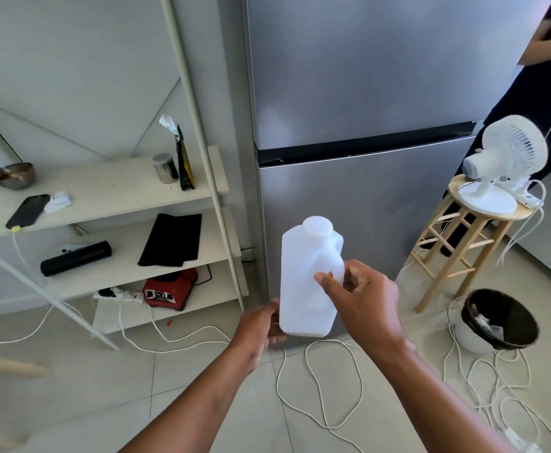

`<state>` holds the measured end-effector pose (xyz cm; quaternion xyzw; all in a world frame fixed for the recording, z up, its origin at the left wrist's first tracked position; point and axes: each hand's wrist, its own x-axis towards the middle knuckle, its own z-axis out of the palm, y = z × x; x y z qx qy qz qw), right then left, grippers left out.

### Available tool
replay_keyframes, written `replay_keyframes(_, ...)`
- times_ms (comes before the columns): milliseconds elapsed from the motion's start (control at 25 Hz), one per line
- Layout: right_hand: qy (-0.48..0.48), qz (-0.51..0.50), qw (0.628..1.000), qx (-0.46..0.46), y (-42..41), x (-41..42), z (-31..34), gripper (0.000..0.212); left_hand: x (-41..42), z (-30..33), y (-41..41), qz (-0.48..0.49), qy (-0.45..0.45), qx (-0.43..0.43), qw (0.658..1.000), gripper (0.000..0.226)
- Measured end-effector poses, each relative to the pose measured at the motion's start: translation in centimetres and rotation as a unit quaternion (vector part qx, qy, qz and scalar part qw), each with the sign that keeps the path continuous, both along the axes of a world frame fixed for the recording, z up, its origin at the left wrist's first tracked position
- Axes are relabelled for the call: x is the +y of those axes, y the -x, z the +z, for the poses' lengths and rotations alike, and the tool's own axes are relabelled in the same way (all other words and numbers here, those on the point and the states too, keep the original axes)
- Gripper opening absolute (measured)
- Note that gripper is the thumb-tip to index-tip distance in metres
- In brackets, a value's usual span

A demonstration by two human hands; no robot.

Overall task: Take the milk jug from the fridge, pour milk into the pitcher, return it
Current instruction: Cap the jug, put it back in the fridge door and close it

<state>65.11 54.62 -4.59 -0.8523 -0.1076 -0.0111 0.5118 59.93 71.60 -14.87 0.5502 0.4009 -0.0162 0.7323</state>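
Brushed-steel fridge (359, 93) stands shut behind a translucent, capped plastic milk jug (306, 282); right hand (362, 302) fingers curl round its handle, left hand (261, 325) cups the base.

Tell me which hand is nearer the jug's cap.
Right. The right hand grips the handle of the jug below the cap; the left hand supports its base.

closed fridge (359, 93) doors ahead

One milk jug (310, 276), two hands, one fridge (365, 125), one fan (509, 158), one stool (457, 243), perhaps three shelves.
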Motion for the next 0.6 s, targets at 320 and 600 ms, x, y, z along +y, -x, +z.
replay_keyframes(320,-0.018,-0.03,0.999,0.007,-2.2,-1.0,0.6,0.044,5.6,12.6,-11.8,-0.106,-0.515,-0.182,0.831,0.02)
replay_keyframes(600,-0.032,-0.05,0.998,0.007,-2.5,-2.0,0.9,0.04,5.2,15.2,-22.7,-0.276,-0.747,-0.103,0.596,0.037)
